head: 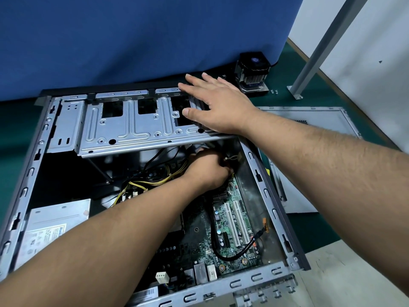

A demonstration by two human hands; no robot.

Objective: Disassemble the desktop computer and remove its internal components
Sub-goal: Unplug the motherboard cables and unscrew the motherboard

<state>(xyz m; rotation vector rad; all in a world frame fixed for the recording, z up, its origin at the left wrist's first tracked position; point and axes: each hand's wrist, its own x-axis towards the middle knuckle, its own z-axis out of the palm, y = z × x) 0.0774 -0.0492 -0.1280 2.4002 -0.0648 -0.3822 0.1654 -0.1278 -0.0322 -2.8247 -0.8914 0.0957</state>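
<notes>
One open computer case (141, 291) holds one motherboard (232, 235) and one power supply (51, 227). Two hands are visible, one removed cooler fan (253, 72), and one detached side panel (309, 151).

Matt grey metal drive cage (132, 127)

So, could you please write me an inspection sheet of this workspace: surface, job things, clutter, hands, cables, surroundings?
Surface: green mat; pale floor at lower right.
Job's things: computer case lies open; drive cage across its top; motherboard and power supply inside; side panel lies beside it.
Clutter: CPU cooler and small screws on the mat.
Hands: right hand rests flat on the drive cage; left hand reaches under it, grip hidden.
Cables: yellow and black wires; black cable over the motherboard.
Surroundings: blue partition, metal post, white wall.
</notes>
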